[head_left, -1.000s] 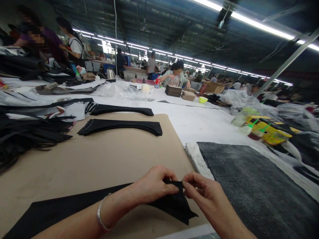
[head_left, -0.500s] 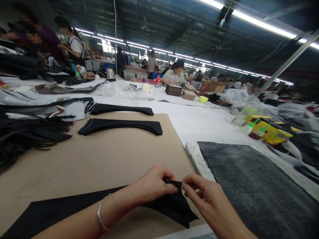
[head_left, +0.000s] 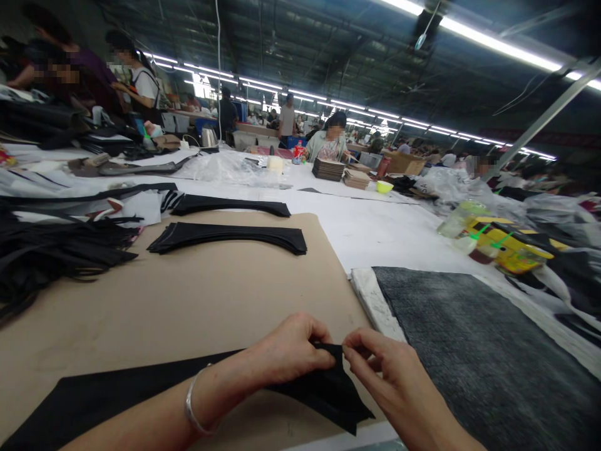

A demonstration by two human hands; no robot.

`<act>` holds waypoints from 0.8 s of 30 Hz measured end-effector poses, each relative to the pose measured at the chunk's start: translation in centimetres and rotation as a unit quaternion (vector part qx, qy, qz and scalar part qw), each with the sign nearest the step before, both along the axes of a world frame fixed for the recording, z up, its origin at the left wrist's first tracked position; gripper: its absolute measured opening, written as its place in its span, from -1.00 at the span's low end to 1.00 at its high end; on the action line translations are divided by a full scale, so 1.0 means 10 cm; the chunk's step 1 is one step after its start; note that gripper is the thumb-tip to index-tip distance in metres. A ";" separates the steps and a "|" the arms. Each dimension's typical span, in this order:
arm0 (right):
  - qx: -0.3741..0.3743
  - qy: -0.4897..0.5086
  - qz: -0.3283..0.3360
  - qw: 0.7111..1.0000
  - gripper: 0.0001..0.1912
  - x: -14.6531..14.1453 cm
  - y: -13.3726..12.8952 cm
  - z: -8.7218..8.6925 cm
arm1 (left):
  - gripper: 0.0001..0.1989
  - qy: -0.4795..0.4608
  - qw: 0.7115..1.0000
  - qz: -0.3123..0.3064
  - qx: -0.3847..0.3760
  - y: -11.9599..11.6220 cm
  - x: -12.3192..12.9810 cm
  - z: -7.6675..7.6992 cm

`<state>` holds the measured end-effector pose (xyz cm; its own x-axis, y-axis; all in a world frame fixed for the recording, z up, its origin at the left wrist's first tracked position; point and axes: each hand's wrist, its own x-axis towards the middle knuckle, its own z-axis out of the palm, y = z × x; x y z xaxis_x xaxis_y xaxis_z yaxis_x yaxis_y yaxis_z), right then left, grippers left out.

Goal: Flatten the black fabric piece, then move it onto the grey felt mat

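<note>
A long black fabric piece point(head_left: 141, 382) lies across the near part of the brown board point(head_left: 225, 294), its right end lifted a little. My left hand point(head_left: 295, 347), with a silver bangle at the wrist, pinches that piece near its upper right corner. At the very corner, my right hand point(head_left: 380, 363) has thumb and forefinger closed on the fabric edge. The two hands are close together but apart. Farther back on the board rest a stack of curved black pieces point(head_left: 230, 238) and another black stack point(head_left: 230, 205).
Black strips point(head_left: 61, 250) are heaped at the left. A dark grey textured pad point(head_left: 483, 338) lies at the right, with a yellow box point(head_left: 511, 247) and bottles behind it. Across the table a person point(head_left: 328, 141) sits by stacked brown pieces point(head_left: 327, 169).
</note>
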<state>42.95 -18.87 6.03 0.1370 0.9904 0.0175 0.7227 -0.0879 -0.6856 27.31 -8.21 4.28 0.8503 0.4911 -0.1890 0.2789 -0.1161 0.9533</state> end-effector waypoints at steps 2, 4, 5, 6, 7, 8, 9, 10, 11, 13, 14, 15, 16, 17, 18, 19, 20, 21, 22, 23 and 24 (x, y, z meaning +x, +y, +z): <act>-0.003 0.000 0.000 1.000 -0.68 0.01 0.00 -0.01 | -0.91 0.003 1.000 0.002 -0.001 0.00 0.01 -0.01; -0.007 0.006 0.001 1.000 -0.69 0.02 0.00 -0.02 | -0.90 0.003 1.000 0.006 0.002 0.00 0.02 -0.02; -0.010 0.010 -0.001 1.000 -0.69 0.03 0.00 -0.03 | -0.90 0.002 1.000 0.006 0.003 0.01 0.03 -0.03; -0.010 0.015 -0.003 1.000 -0.70 0.03 0.00 -0.04 | -0.89 0.000 1.000 0.005 0.004 0.01 0.03 -0.03; -0.010 0.020 -0.005 1.000 -0.70 0.03 0.00 -0.05 | -0.88 -0.001 1.000 0.003 0.004 0.01 0.02 -0.03; -0.008 0.025 -0.009 1.000 -0.70 0.03 0.00 -0.06 | -0.87 0.000 1.000 0.000 0.006 0.01 0.02 -0.02; -0.006 0.029 -0.012 0.999 -0.70 0.04 0.00 -0.07 | -0.85 0.002 1.000 -0.003 0.009 0.01 0.01 -0.01; -0.003 0.033 -0.015 0.999 -0.70 0.04 0.00 -0.07 | -0.82 0.002 1.000 -0.005 0.017 0.00 0.00 0.01; -0.002 0.037 -0.016 0.999 -0.70 0.04 0.00 -0.07 | -0.80 0.001 1.000 -0.005 0.028 0.00 -0.01 0.03; 0.002 0.042 -0.015 0.999 -0.70 0.04 -0.01 -0.07 | -0.77 -0.004 0.999 -0.004 0.050 -0.02 -0.02 0.07; 0.005 0.043 -0.014 0.999 -0.70 0.05 -0.01 -0.07 | -0.77 -0.007 0.998 -0.001 0.058 -0.03 -0.02 0.09; 0.007 0.044 -0.013 0.999 -0.70 0.05 -0.02 -0.07 | -0.77 -0.008 0.998 0.002 0.062 -0.04 -0.02 0.10; 0.009 0.047 -0.012 0.999 -0.70 0.06 -0.02 -0.07 | -0.79 -0.008 0.998 0.005 0.061 -0.04 -0.01 0.11; 0.010 0.051 -0.012 0.999 -0.69 0.06 -0.03 -0.07 | -0.80 -0.007 0.998 0.007 0.056 -0.05 -0.01 0.12; 0.013 0.057 -0.013 0.998 -0.69 0.07 -0.03 -0.07 | -0.80 -0.005 0.999 0.009 0.049 -0.05 0.00 0.13; 0.014 0.064 -0.012 0.998 -0.68 0.07 -0.04 -0.07 | -0.81 -0.003 0.999 0.012 0.040 -0.05 0.00 0.13; 0.015 0.072 -0.010 0.997 -0.66 0.07 -0.04 -0.07 | -0.80 0.000 0.999 0.015 0.033 -0.05 0.00 0.13; 0.011 0.079 -0.007 0.997 -0.64 0.06 -0.04 -0.07 | -0.80 0.001 0.999 0.017 0.030 -0.05 0.01 0.13; 0.004 0.084 -0.003 0.996 -0.63 0.05 -0.04 -0.06 | -0.80 0.001 0.999 0.019 0.031 -0.05 0.01 0.12; -0.008 0.087 -0.002 0.996 -0.62 0.04 -0.03 -0.06 | -0.80 0.000 0.999 0.020 0.033 -0.05 0.01 0.12; -0.020 0.088 -0.001 0.996 -0.61 0.03 -0.03 -0.06 | -0.80 -0.003 0.999 0.020 0.036 -0.05 0.01 0.11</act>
